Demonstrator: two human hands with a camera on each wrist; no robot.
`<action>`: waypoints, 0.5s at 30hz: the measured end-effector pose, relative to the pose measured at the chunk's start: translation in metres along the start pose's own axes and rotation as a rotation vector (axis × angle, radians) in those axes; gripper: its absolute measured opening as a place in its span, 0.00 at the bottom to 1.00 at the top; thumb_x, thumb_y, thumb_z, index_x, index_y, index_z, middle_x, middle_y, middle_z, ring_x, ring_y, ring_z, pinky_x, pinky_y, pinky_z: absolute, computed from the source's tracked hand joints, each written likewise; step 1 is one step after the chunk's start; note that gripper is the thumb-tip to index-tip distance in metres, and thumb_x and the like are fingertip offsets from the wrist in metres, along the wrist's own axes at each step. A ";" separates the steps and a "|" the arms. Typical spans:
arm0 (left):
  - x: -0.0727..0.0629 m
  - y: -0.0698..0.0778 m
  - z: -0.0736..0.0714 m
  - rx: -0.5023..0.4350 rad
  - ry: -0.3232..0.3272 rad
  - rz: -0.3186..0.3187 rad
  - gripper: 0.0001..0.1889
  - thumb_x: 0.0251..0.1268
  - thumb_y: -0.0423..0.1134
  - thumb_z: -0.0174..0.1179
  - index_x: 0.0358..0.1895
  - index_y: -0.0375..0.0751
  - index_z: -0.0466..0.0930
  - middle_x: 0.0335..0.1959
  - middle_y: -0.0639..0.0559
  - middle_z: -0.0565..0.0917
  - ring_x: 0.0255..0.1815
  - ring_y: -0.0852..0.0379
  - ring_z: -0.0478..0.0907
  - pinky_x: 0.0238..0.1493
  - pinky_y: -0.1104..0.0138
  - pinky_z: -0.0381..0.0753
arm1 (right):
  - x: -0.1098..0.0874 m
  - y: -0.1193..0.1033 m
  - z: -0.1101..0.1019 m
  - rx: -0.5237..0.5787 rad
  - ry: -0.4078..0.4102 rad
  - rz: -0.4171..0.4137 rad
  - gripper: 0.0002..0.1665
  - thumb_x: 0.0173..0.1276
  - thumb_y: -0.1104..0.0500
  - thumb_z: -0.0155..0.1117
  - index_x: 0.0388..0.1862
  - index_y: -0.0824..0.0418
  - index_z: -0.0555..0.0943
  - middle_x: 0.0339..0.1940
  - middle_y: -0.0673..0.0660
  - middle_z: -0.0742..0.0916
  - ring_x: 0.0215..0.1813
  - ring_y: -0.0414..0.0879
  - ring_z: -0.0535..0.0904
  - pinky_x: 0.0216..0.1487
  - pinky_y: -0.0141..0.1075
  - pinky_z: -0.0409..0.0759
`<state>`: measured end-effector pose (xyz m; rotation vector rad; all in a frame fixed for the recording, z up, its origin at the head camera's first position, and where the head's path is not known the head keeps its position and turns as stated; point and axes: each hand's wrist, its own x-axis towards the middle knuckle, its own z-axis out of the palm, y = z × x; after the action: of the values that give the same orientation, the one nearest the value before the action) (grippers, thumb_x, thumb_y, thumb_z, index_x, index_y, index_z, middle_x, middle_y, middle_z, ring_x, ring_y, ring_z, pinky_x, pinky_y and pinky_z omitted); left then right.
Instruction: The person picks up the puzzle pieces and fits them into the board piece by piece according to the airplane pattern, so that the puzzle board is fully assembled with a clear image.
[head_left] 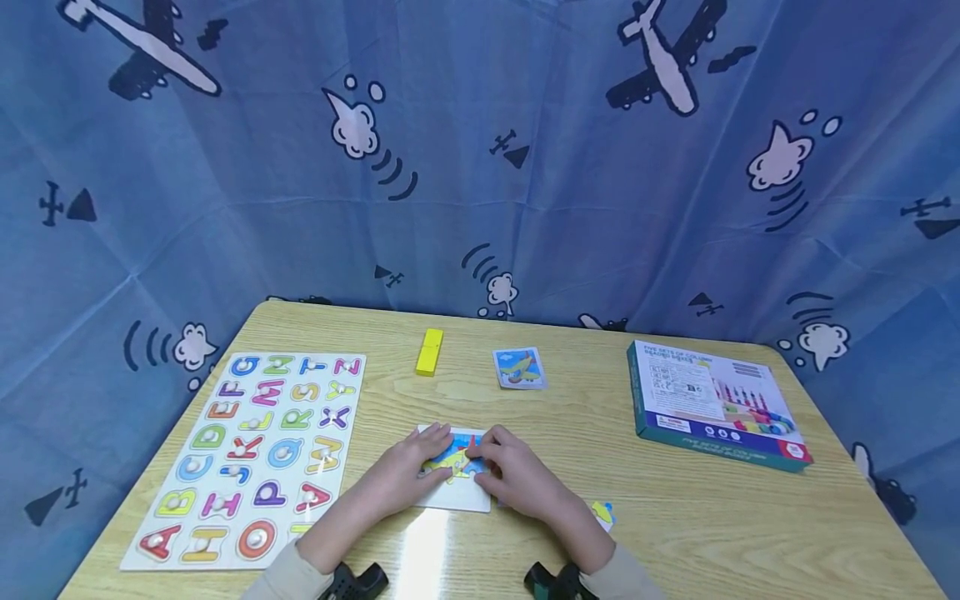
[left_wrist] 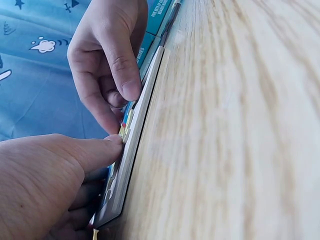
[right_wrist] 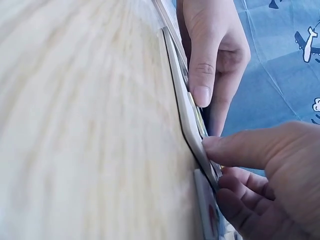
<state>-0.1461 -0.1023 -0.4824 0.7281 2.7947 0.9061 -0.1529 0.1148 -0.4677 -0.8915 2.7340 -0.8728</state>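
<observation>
Blue curtain [head_left: 450, 225] printed with airplanes and puffs of cloud fills the background behind a light wood-grain bench [head_left: 675, 525], and we see a bright patch of glare on its near side. Along the left of the bench lies a white alphabet board [head_left: 258, 467] with colourful letters; the left forearm covers its near right corner. Toward the far edge we find a small yellow block [head_left: 430, 352] and, to its right, a square card [head_left: 519, 368] with an airplane picture. Farther right lies a box [head_left: 712, 408], its top face lettered "Five sets of column". A loose puzzle piece [head_left: 603, 514], yellow and blue, shows just beside the right forearm, which partly hides it from us.

Near the middle of the bench's near half, right of the alphabet board, we see the airplane puzzle board [head_left: 453, 497], white-rimmed, with a yellow plane on blue. Both hands are on it, one at each side, a little apart. Our left hand [head_left: 408, 471] rests on its left part with fingers extended and thumb laid on the picture. Our right hand [head_left: 519, 473] touches the right part with bent fingers, thumb at the edge; we cannot tell whether it pinches a piece.
</observation>
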 end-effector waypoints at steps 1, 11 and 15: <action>0.000 0.000 0.000 0.001 0.000 0.000 0.28 0.67 0.48 0.57 0.66 0.39 0.69 0.70 0.48 0.66 0.73 0.51 0.60 0.74 0.52 0.56 | 0.000 0.000 0.000 -0.008 0.000 -0.003 0.18 0.63 0.61 0.65 0.52 0.63 0.82 0.41 0.49 0.76 0.33 0.35 0.67 0.31 0.23 0.70; 0.000 0.000 0.000 -0.009 0.001 0.001 0.28 0.66 0.48 0.57 0.65 0.38 0.70 0.70 0.48 0.67 0.72 0.50 0.61 0.74 0.52 0.56 | -0.002 0.000 0.002 -0.100 0.030 -0.087 0.18 0.66 0.62 0.63 0.55 0.59 0.82 0.44 0.49 0.78 0.41 0.38 0.72 0.39 0.26 0.76; 0.000 0.001 -0.001 0.001 0.004 0.003 0.28 0.66 0.48 0.57 0.65 0.38 0.70 0.70 0.48 0.67 0.72 0.50 0.61 0.74 0.52 0.57 | -0.001 -0.001 0.003 -0.133 0.036 -0.113 0.15 0.66 0.63 0.62 0.51 0.58 0.84 0.44 0.49 0.79 0.44 0.38 0.74 0.43 0.29 0.79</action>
<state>-0.1463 -0.1020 -0.4815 0.7312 2.7983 0.9081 -0.1511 0.1136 -0.4696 -1.0749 2.8239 -0.7389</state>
